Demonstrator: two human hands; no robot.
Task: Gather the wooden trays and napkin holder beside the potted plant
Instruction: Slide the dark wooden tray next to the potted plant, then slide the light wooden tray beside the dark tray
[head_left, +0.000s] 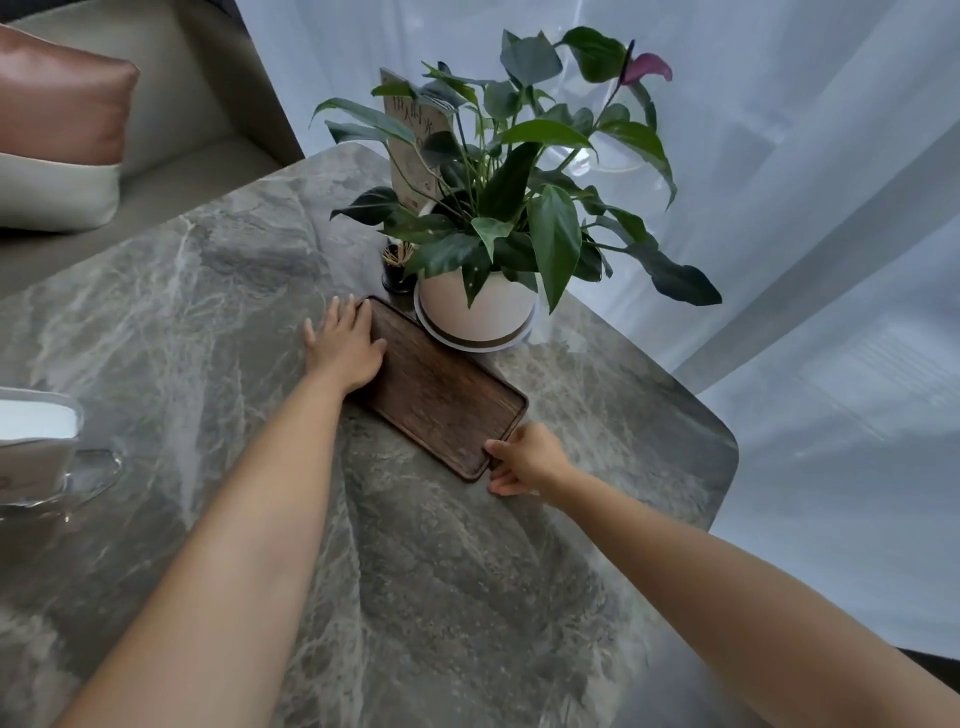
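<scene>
A dark wooden tray (441, 387) lies flat on the grey marble table (218, 322), its long side against the saucer of the potted plant (478, 306). My left hand (345, 345) rests on the tray's far left edge, fingers spread over the rim. My right hand (524, 460) pinches the tray's near right corner, thumb on top of the rim. A napkin holder (36, 457) with white napkins stands at the table's left edge, far from the plant. Whether the tray is a single one or a stack, I cannot tell.
A small black toothpick holder (397, 267) stands just left of the white pot. A printed card (415, 140) rises behind the leaves. White curtains (805, 208) hang beyond the table's right edge. A sofa with cushions (67, 119) sits at the far left.
</scene>
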